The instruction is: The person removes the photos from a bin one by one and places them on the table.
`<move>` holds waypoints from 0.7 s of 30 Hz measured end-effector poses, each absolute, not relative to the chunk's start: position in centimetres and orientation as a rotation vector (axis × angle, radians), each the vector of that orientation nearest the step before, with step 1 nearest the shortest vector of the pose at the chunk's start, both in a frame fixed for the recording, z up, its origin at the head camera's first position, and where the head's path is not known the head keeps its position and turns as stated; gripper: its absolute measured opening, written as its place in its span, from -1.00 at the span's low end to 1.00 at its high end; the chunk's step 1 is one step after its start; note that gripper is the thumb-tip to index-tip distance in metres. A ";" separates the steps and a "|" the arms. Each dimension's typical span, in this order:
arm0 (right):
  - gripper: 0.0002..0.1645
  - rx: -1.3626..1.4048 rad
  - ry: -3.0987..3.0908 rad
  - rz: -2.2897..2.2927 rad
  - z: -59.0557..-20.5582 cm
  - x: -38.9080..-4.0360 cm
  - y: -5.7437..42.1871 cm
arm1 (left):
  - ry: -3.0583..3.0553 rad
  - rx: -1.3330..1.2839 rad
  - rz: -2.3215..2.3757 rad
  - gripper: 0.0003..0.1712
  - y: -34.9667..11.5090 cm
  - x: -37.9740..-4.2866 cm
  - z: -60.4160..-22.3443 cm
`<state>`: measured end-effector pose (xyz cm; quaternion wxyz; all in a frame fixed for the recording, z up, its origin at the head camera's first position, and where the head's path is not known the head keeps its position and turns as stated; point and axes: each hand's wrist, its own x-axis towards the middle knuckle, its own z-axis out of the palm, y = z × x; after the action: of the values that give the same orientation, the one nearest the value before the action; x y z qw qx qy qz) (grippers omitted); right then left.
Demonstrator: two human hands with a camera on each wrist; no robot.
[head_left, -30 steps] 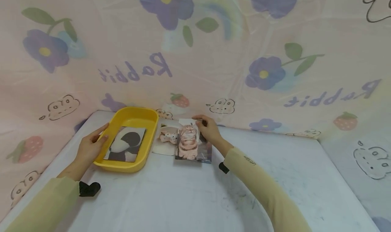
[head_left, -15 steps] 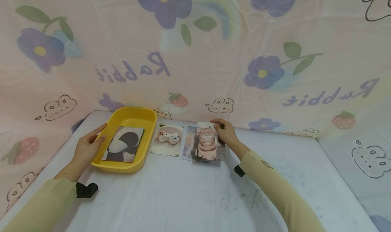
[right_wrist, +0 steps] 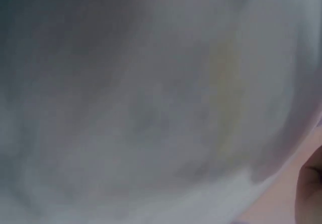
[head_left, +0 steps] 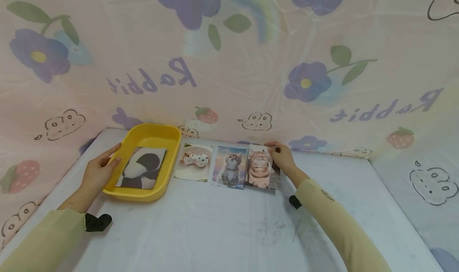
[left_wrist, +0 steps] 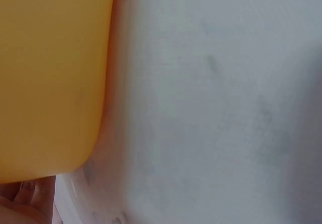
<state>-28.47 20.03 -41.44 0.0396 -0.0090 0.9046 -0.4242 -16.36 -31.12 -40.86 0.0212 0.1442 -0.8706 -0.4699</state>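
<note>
Left of centre, the left hand (head_left: pixel 98 174) still grips the rim of the yellow tray (head_left: pixel 154 140), a panda card (head_left: pixel 141 168) inside. Next comes a hamster card (head_left: pixel 193 163). Mid-frame, a kitten card (head_left: pixel 229 167) now lies fully uncovered. Beside it, the right hand's (head_left: pixel 284 160) fingers pinch an orange-cat card (head_left: pixel 259 168), shifted rightward since earlier.

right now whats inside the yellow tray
A mostly black-and-white picture card lies in the yellow tray. Whether anything lies beneath it cannot be seen, because the card covers that part.
</note>
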 end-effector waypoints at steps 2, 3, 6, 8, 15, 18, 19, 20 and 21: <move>-0.61 -0.013 2.766 -1.280 -41.5 -28.6 20.5 | -2.692 0.456 -1.465 -0.39 -31.1 -16.4 -40.8; -0.60 -0.005 2.763 -1.268 -41.5 -28.6 20.6 | -2.691 0.458 -1.469 -0.39 -31.1 -16.4 -40.8; -0.61 0.013 2.747 -1.229 -41.6 -28.7 21.0 | -2.692 0.459 -1.471 -0.39 -31.1 -16.3 -40.8; -0.61 0.010 2.750 -1.189 -41.6 -28.8 21.1 | -2.692 0.457 -1.472 -0.39 -31.1 -16.3 -40.7; -0.62 -0.008 2.768 -1.116 -41.5 -28.8 20.8 | -2.684 0.445 -1.492 -0.39 -31.0 -16.3 -40.7; -0.60 -0.019 2.796 -1.082 -41.5 -28.8 20.7 | -2.678 0.462 -1.514 -0.39 -31.0 -16.3 -40.6; -0.59 -0.018 2.802 -1.073 -41.5 -28.8 20.7 | -2.676 0.463 -1.519 -0.39 -31.0 -16.3 -40.6; -0.59 -0.018 2.805 -1.067 -41.5 -28.8 20.6 | -2.673 0.466 -1.523 -0.39 -31.0 -16.3 -40.6; -0.58 -0.019 2.814 -1.058 -41.5 -28.8 20.6 | -2.672 0.467 -1.525 -0.39 -31.0 -16.3 -40.5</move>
<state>-28.83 20.63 -41.49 0.0677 -0.0061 0.9338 -0.3512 -16.31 -30.97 -40.55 0.0148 0.1500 -0.8586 -0.4900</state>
